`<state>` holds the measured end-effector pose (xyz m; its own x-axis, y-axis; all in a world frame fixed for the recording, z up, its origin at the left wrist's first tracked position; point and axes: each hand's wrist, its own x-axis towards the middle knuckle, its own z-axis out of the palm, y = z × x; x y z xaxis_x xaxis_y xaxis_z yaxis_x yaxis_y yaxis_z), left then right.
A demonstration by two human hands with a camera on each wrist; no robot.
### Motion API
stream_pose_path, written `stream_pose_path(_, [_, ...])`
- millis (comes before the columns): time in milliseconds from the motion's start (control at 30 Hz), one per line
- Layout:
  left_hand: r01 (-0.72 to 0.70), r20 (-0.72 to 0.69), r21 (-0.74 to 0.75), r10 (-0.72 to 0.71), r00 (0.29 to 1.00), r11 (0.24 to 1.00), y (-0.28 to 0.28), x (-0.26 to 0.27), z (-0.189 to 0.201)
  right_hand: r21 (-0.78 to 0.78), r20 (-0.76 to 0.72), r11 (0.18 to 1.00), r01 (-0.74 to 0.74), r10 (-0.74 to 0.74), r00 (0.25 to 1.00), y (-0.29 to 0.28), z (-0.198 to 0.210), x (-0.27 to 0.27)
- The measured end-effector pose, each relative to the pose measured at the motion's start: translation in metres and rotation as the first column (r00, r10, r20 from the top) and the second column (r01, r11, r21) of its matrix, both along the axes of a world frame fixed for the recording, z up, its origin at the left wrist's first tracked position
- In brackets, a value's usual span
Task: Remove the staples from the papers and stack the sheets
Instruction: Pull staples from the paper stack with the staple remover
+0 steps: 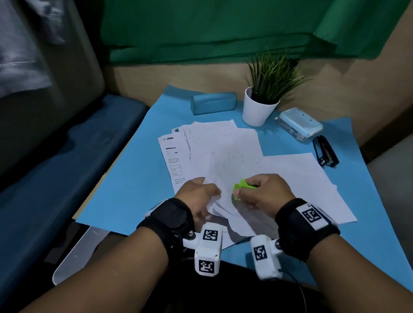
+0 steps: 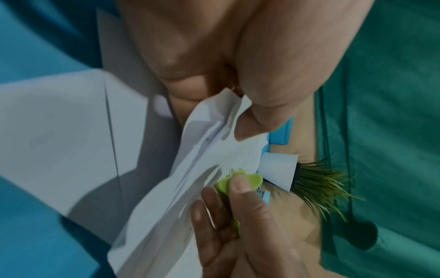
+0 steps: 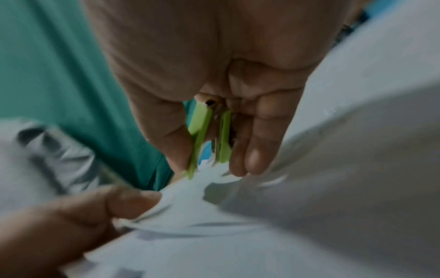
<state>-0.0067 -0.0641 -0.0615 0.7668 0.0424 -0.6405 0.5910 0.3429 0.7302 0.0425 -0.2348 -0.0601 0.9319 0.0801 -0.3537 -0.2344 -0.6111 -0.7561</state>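
A fanned pile of white printed papers point(image 1: 225, 147) lies on the blue mat. My left hand point(image 1: 198, 194) pinches the lifted corner of a stapled set of sheets point(image 2: 209, 131) between thumb and fingers. My right hand point(image 1: 258, 190) grips a lime-green staple remover point(image 1: 241, 187) just to the right of that corner. In the right wrist view the staple remover point(image 3: 209, 139) is squeezed between my thumb and fingers, its tips at the paper's edge point(image 3: 204, 180). The staple itself cannot be made out. More plain sheets point(image 1: 307, 180) lie spread to the right.
At the back of the blue mat point(image 1: 127, 188) stand a teal case point(image 1: 213, 105), a white pot with a green plant point(image 1: 259, 106) and a pale blue box point(image 1: 298, 124). A black stapler point(image 1: 325, 151) lies at the right. A blue bench point(image 1: 44, 171) runs along the left.
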Motion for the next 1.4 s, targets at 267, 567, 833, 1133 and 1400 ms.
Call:
stream_pose_path(267, [0.049,0.010,0.165,-0.052,0.999,0.985,0.008,0.003,-0.015,-0.439,0.170,0.859,-0.263,0.366,0.915,0.026,0.027,-0.011])
stream_pose_path(567, [0.058,0.032,0.072,-0.061,0.998,0.996,0.010,0.000,-0.018,-0.561,0.186,0.789,-0.248,0.413,0.892,0.036,0.026,-0.018])
stream_pose_path(833, [0.045,0.116,0.005,-0.046,0.992,0.999,0.007,-0.007,-0.021,-0.555,0.128,0.808,-0.196,0.316,0.940,0.043,0.034,-0.021])
stream_pose_path(1133, [0.048,0.146,0.044,-0.054,0.988,0.998,0.006,-0.007,-0.025,-0.311,-0.048,0.939,-0.147,0.139,0.989,0.043,0.031,-0.007])
stream_pose_path(1400, [-0.013,0.034,0.076,0.010,0.999,0.997,0.013,-0.003,-0.022,0.242,-0.330,0.959,0.149,-0.063,0.942,0.018,0.021,-0.002])
